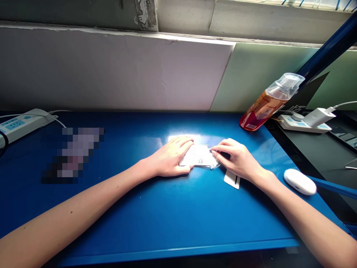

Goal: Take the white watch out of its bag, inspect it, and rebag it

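Observation:
A flat white packet (198, 155) with small dark print lies on the blue table, with clear plastic showing at its right end. My left hand (174, 156) is closed around its left end, thumb along the near edge and fingers along the far edge. At the other end my right hand (235, 158) pinches the clear plastic between thumb and forefinger. Partly under my right hand lies a white card (231, 179) with a dark stripe. What is inside the packet cannot be made out.
An orange-red bottle (263, 108) with a clear cap stands at the table's back right. A white rounded case (300, 181) sits near the right edge. Power strips lie at left (25, 124) and right (305, 124). A pixelated item (76, 152) is at left.

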`<state>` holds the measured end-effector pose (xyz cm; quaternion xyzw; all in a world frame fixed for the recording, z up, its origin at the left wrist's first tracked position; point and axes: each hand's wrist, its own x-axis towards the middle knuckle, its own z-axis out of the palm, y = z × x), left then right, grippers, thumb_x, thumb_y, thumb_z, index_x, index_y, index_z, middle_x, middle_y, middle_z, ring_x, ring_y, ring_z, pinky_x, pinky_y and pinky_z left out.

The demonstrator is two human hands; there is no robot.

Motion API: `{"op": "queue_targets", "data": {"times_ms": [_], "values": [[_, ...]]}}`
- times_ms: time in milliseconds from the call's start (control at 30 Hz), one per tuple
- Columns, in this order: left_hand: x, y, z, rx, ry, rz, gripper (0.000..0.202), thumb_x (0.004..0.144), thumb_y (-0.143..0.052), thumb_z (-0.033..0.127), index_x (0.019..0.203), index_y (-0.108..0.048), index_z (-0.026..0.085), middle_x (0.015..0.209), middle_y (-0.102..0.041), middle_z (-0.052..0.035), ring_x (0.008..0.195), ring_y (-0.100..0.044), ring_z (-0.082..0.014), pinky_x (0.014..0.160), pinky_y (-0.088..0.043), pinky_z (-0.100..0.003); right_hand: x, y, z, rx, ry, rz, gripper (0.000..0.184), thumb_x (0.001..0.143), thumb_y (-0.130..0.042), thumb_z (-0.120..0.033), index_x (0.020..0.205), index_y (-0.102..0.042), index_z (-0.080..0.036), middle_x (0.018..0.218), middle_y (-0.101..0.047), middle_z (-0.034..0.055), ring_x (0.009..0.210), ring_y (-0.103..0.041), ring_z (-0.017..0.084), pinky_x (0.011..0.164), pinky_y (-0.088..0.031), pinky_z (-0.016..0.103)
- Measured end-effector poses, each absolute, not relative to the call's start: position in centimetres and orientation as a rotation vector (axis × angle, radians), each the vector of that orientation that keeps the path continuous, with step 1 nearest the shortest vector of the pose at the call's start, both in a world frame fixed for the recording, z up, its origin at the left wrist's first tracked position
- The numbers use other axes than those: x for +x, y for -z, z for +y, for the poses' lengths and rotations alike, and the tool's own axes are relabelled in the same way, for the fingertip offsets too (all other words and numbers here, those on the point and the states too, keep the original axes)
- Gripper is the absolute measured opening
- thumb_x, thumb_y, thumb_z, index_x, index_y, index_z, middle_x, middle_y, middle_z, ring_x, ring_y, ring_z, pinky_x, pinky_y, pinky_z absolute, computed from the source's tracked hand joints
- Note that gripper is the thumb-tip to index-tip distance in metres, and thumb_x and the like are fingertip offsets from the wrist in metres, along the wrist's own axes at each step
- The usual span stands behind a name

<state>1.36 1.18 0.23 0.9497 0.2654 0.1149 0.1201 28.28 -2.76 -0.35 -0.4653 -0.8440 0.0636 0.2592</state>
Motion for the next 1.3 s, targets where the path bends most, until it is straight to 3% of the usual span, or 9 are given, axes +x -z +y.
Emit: {"op": "queue_targets", "data": {"times_ms": [433, 667, 800, 1033, 1300], "values": [[1.33, -0.2, 1.18, 2.771, -0.327, 0.772, 0.067, 0.086, -0.059, 0.043, 0.14, -0.045, 0.005, 0.147, -0.047, -0.0259, 0.139, -0.041, -0.0403, 0.113, -0.036, -0.054, 28.33, 0.26, -2.72, -1.237, -0.344, -2.235, 0.018, 0.092, -0.063, -0.027, 0.101, -0.077, -0.019, 0.097, -0.074, 0.0095, 0.086, -0.068, 0.022, 0.074, -0.056, 0.036], [1.26, -0.07, 1.23, 2.772, -0.333, 0.781, 0.067, 0.085, -0.061, 0.043, 0.141, -0.045, 0.011, 0.148, -0.047, -0.0228, 0.139, -0.042, -0.0389, 0.112, -0.037, -0.054, 28.29, 0.26, -2.75, -1.254, -0.309, -2.26, 0.024, 0.096, -0.057, -0.031, 0.106, -0.076, -0.02, 0.101, -0.075, 0.0107, 0.092, -0.068, 0.025, 0.082, -0.055, 0.04], [1.23, 0.02, 1.29, 2.783, -0.335, 0.777, 0.068, 0.086, -0.06, 0.044, 0.141, -0.045, 0.007, 0.148, -0.046, -0.0246, 0.139, -0.041, -0.0391, 0.113, -0.037, -0.054, 28.28, 0.18, -2.76, -1.245, -0.325, -2.27, 0.025, 0.097, -0.056, -0.031, 0.108, -0.075, -0.02, 0.1, -0.075, 0.0104, 0.09, -0.067, 0.024, 0.08, -0.055, 0.04], [1.29, -0.18, 1.22, 2.778, -0.308, 0.787, 0.069, 0.085, -0.06, 0.043, 0.14, -0.045, 0.004, 0.148, -0.045, -0.026, 0.14, -0.04, -0.0394, 0.114, -0.036, -0.052, 28.26, 0.01, -2.78, -1.201, -0.367, -2.286, 0.02, 0.093, -0.061, -0.032, 0.095, -0.076, -0.018, 0.093, -0.073, 0.0098, 0.082, -0.066, 0.022, 0.074, -0.054, 0.036], [1.29, -0.23, 1.16, 2.765, -0.312, 0.79, 0.068, 0.085, -0.061, 0.042, 0.141, -0.045, 0.007, 0.148, -0.046, -0.0238, 0.14, -0.04, -0.0388, 0.115, -0.035, -0.051, 28.31, -0.26, -2.81, -1.189, -0.382, -2.323, 0.02, 0.094, -0.061, -0.032, 0.096, -0.076, -0.019, 0.093, -0.072, 0.0089, 0.085, -0.065, 0.021, 0.076, -0.054, 0.034]]}}
